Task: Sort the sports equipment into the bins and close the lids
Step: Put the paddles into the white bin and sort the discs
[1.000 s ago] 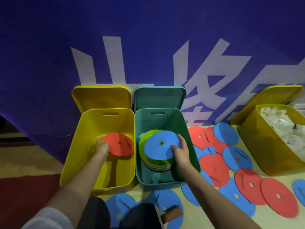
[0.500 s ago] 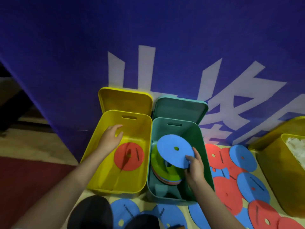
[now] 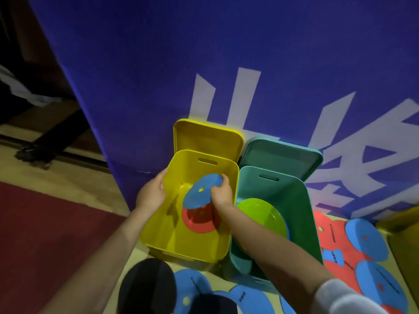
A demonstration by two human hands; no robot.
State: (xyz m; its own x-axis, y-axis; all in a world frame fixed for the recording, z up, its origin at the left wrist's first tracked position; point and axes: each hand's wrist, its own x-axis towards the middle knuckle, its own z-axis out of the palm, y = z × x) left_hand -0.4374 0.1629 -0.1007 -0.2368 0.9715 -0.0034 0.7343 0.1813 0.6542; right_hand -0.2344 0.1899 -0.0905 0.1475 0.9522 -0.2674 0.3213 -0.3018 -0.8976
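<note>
Pale floor point(image 3: 68, 177) beside red mat point(image 3: 45, 234), purple banner point(image 3: 158, 64) behind, left hand point(image 3: 150, 193) gripping yellow bin point(image 3: 192, 248) wall, right hand point(image 3: 222, 196) pinching blue disc point(image 3: 201, 189).

Blue disc point(image 3: 202, 191), red disc point(image 3: 199, 219), yellow bin point(image 3: 181, 236), teal bin point(image 3: 303, 214).

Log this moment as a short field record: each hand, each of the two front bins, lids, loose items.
left hand: grips the yellow bin's left rim
right hand: holds a blue disc inside the yellow bin
yellow bin: holds a red disc on its floor, under the blue one
teal bin: holds a green disc on top
lids: yellow lid and teal lid both open
floor: loose discs, blue and red
</note>
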